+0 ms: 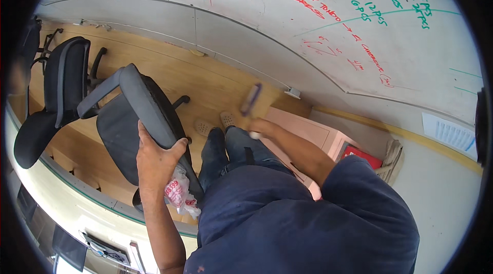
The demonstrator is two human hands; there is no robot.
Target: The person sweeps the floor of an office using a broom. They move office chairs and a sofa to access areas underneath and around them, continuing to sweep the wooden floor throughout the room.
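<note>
My left hand (pixel 156 158) grips the padded black armrest (pixel 149 107) of an office chair (pixel 118 130), thumb on one side and fingers on the other. A crumpled clear plastic bag with red print (pixel 179 192) hangs beside my left wrist; what it hangs from is hidden. My right hand (pixel 261 128) is closed and held low, near my thigh. From it extends a purple-edged brush-like tool (pixel 250 100), smeared by motion, with a pale handle end showing below the hand. The tool is over the wooden floor, apart from the chair.
More black office chairs (pixel 64 84) stand at the left. A pink cabinet (pixel 298 128) is close by my right arm, with a red item (pixel 362 156) behind it. The whiteboard wall (pixel 287 27) runs along the far side. A curved white desk (pixel 97 212) lies at the lower left.
</note>
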